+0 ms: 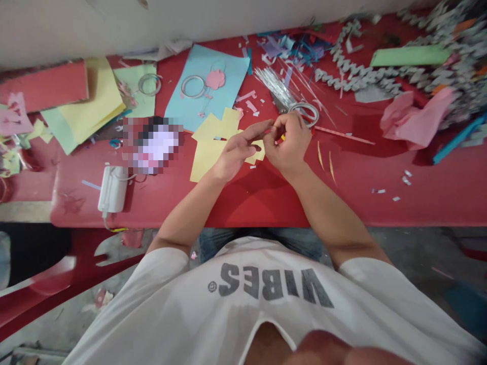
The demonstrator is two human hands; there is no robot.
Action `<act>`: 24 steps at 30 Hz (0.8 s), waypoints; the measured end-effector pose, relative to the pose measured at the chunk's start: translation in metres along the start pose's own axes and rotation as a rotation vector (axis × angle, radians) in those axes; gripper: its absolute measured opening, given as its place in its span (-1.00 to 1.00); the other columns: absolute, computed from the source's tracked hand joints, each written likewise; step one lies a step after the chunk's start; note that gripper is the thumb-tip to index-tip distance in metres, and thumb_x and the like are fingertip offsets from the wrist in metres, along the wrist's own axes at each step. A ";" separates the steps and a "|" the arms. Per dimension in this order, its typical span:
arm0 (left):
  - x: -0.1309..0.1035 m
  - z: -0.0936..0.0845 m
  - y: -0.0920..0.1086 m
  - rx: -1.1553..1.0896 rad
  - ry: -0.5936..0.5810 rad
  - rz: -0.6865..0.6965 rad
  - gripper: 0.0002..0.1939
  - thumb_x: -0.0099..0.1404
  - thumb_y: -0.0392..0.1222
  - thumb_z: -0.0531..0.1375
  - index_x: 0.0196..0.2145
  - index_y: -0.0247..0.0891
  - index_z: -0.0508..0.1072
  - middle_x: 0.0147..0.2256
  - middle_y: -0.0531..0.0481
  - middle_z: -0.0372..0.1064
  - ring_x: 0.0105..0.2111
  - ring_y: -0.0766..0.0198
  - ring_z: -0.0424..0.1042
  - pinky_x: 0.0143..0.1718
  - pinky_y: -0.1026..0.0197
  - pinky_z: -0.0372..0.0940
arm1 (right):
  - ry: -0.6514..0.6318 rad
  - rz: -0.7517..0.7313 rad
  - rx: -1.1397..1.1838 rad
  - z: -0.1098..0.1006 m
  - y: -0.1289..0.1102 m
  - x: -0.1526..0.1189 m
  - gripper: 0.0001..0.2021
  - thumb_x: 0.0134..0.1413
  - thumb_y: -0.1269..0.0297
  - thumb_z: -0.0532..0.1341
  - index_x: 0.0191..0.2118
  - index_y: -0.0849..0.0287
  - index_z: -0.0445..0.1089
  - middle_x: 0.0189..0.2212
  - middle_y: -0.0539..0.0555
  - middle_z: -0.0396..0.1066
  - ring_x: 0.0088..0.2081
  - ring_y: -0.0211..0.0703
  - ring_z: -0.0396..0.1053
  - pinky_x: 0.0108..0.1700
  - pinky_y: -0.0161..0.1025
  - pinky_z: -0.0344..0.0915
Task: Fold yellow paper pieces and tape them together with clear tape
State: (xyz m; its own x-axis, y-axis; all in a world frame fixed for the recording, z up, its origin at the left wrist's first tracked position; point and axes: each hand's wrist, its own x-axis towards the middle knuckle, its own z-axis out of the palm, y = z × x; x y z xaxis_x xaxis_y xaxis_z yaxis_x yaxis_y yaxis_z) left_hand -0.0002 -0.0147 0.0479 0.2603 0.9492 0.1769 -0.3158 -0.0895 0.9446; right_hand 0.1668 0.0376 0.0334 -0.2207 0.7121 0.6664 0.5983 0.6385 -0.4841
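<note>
My left hand point(239, 151) reaches in from the left above yellow paper pieces point(207, 157), its fingers stretched out and its thumb apart from them. Its fingertips meet my right hand point(289, 142), whose fingers are curled in a pinch. A small yellow bit shows by the right fingers; whether it is held or lies behind them I cannot tell. Just beyond the right hand lies a silvery ring-shaped coil point(310, 115), with a dark tool partly hidden beside it. Two thin yellow paper strips point(332, 166) lie to the right of that hand.
A blue sheet point(178, 104) bears another coil point(193, 86) and a pink paper flower point(215, 79). At left are a blurred-out phone point(155, 147), a white power bank point(113, 188) and coloured sheets point(93, 88). Silvery strands point(272, 82), folded grey chains point(353, 76) and crumpled pink paper point(416, 119) lie right.
</note>
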 end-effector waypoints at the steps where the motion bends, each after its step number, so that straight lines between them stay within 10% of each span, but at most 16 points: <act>1: 0.000 0.000 0.001 0.001 0.007 0.000 -0.26 0.12 0.24 0.36 0.21 -0.08 0.47 0.31 -0.08 0.31 0.29 -0.28 0.28 0.09 -0.09 0.38 | 0.001 0.000 -0.006 0.000 0.000 0.000 -0.95 0.18 0.31 0.08 -0.24 0.08 0.17 -0.34 0.04 0.26 -0.28 -0.05 0.37 -0.16 -0.06 0.32; 24: -0.004 0.002 0.009 0.223 0.211 0.052 -0.73 0.29 -0.13 0.25 -0.08 -0.16 0.62 -0.09 -0.04 0.58 -0.04 -0.01 0.48 0.11 -0.13 0.31 | -0.079 -0.093 0.004 -0.001 -0.001 0.001 -0.96 0.25 0.27 0.09 -0.26 0.05 0.20 -0.36 0.05 0.30 -0.35 -0.10 0.29 -0.27 -0.10 0.23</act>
State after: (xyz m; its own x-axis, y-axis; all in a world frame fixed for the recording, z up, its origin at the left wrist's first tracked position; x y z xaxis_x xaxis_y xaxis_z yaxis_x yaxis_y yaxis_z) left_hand -0.0024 -0.0200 0.0564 0.0461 0.9812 0.1874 -0.1097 -0.1815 0.9773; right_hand 0.1665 0.0373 0.0350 -0.3350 0.6707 0.6617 0.5693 0.7037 -0.4251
